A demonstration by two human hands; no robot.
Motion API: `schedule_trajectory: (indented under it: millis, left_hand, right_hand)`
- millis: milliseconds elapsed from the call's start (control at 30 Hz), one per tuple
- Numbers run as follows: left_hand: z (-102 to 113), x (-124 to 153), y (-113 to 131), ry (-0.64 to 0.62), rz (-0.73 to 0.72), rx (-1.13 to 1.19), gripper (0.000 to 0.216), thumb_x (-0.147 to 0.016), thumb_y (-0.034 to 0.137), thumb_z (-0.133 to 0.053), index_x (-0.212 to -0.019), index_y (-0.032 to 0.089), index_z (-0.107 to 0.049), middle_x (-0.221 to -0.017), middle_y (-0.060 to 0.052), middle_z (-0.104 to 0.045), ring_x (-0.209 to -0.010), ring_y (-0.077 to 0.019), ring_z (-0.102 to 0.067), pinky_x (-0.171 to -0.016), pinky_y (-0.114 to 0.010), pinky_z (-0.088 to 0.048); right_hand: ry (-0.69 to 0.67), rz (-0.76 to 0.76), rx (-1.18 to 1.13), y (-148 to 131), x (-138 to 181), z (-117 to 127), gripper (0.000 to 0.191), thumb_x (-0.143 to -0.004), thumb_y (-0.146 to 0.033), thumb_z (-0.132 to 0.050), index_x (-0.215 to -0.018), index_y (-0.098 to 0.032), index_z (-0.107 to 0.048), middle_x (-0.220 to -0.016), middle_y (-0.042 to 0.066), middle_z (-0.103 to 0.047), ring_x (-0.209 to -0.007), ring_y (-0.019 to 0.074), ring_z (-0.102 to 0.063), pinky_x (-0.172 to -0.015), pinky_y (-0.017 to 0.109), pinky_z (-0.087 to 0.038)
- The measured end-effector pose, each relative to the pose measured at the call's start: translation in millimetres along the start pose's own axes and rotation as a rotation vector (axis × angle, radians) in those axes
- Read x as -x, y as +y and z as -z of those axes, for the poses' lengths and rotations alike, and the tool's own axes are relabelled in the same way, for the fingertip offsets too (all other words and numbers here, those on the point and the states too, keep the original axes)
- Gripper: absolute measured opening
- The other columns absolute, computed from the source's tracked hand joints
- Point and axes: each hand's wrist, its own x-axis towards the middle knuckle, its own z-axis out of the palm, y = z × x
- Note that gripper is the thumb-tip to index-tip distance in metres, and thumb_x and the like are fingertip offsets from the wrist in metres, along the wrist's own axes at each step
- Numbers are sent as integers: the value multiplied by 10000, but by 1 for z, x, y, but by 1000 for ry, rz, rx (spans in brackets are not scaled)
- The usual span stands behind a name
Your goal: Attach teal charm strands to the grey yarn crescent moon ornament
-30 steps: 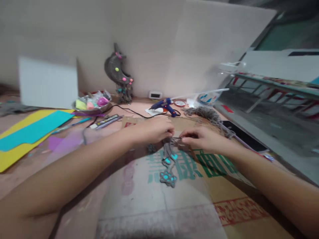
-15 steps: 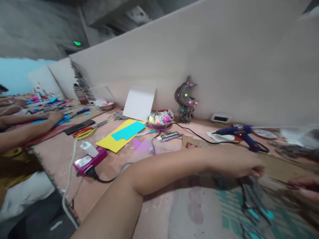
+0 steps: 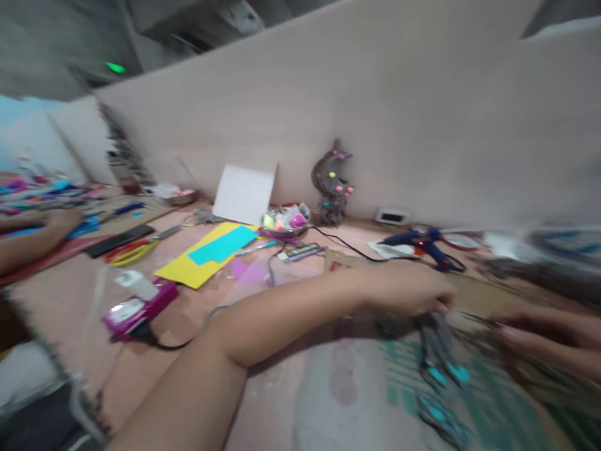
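My left hand (image 3: 417,291) reaches across the table with its fingers closed at the top of a grey craft piece (image 3: 436,344). Dark loops and turquoise ends hang from that piece over a printed sheet (image 3: 347,401). To its right, my right hand (image 3: 539,335) pinches a thin, dark, pointed strip (image 3: 476,318), too blurred to identify. Its tip points toward my left hand, with a gap between them. Below lies another dark piece with turquoise patches (image 3: 441,416).
Behind my left hand lies a blue glue gun (image 3: 417,241), its light red. A grey moon-shaped ornament (image 3: 331,178) leans on the wall. A purple power strip (image 3: 138,310), yellow sheet (image 3: 183,272) and yellow-handled scissors (image 3: 134,250) lie left. Another person's arm (image 3: 42,238) rests farther left.
The view has swung right, so the table's contents sit farther left. More of my right hand shows. Both hands keep their holds.
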Motion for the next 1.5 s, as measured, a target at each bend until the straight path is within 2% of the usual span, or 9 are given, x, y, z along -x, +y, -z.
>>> schedule_trajectory:
  millis: [67,133,200,333,633,967,1233,1500]
  left_hand:
    - [-1,3,8,58,35,-18,180,-856,183,-465,-829,129,-634,-863,-93,-659,-796,-192,-573,-684,-295,-402]
    - [-2,5,12,82,79,-1,170,-848,177,-482,-819,127,-641,-830,-74,-647,-763,-171,-568,-655,-266,-396]
    - [-2,7,13,84,107,30,173,-852,170,-474,-834,135,-643,-809,-54,-636,-734,-155,-561,-644,-251,-389]
    - [-2,6,15,59,155,37,164,-857,175,-474,-834,149,-634,-835,-39,-633,-759,-151,-554,-651,-242,-376]
    - [-15,4,3,64,142,43,167,-853,228,-457,-836,173,-614,-834,-33,-623,-748,-154,-543,-637,-248,-360]
    - [-16,3,5,84,113,-33,176,-860,233,-453,-854,180,-620,-856,-33,-629,-797,-165,-542,-675,-264,-362]
    - [-17,2,4,89,93,-72,185,-867,231,-449,-857,176,-626,-868,-39,-624,-812,-169,-542,-704,-275,-375]
    - [-15,2,12,91,92,-123,238,-888,247,-429,-889,162,-651,-884,-60,-637,-823,-175,-553,-710,-283,-376]
  right_hand:
    - [-131,-164,21,-38,7,9,319,-710,-562,-613,-834,-303,-754,-933,126,-731,-878,336,-668,-781,471,-466]
    - [-218,-197,13,-67,8,12,395,-749,-564,-560,-864,-229,-736,-930,110,-729,-860,316,-660,-777,435,-485]
    - [-230,-175,11,-78,6,11,402,-780,-531,-538,-908,-191,-709,-917,85,-727,-859,280,-653,-790,398,-481]
    - [-277,-168,-73,-73,11,7,342,-821,-452,-530,-944,-168,-673,-907,60,-716,-817,207,-644,-758,322,-474]
    - [-327,-142,-98,-82,12,2,337,-830,-450,-539,-931,-169,-695,-806,34,-695,-696,152,-593,-646,270,-429]
    - [-356,-194,-199,-82,12,1,375,-824,-482,-553,-948,-154,-685,-835,49,-693,-696,146,-593,-659,270,-443]
    - [-365,-225,-248,-69,10,5,413,-807,-537,-566,-967,-175,-684,-728,23,-677,-681,152,-611,-673,282,-447]
    - [-391,-226,-272,-80,11,4,419,-801,-535,-579,-954,-160,-686,-694,13,-648,-627,124,-560,-618,259,-414]
